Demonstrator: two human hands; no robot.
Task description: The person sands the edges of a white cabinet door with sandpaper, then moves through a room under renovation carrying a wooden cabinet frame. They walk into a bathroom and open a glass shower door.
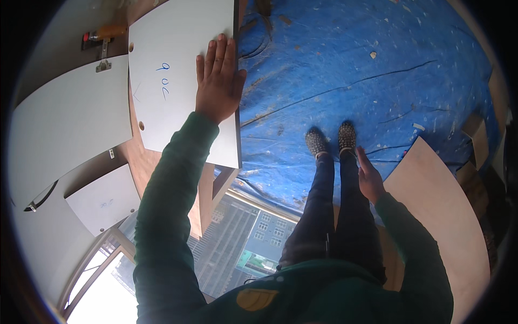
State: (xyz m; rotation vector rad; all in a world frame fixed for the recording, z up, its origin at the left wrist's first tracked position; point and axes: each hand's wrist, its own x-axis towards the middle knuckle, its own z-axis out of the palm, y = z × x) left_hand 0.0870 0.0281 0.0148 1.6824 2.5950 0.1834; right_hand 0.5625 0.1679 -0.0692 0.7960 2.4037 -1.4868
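My left hand (pixel 219 81) lies flat on a white cabinet door panel (pixel 178 119), close to its dark right edge, with the fingers stretched out. The panel has blue handwriting on its face and two round hinge holes along its left side. Down beside my right leg hangs my right hand (pixel 370 177), fingers extended; I see nothing held in it, though part of the palm is hidden. A white door (pixel 70 119) stands to the left of the panel, with a metal hinge (pixel 103 65) at its upper corner.
A tool with an orange handle (pixel 110 32) rests at upper left. Another white panel (pixel 105 197) sits at lower left. A stained blue tarp (pixel 324 81) covers the floor under my shoes (pixel 347 136). A pale wooden board (pixel 437 205) lies at right; a window (pixel 232 243) is below.
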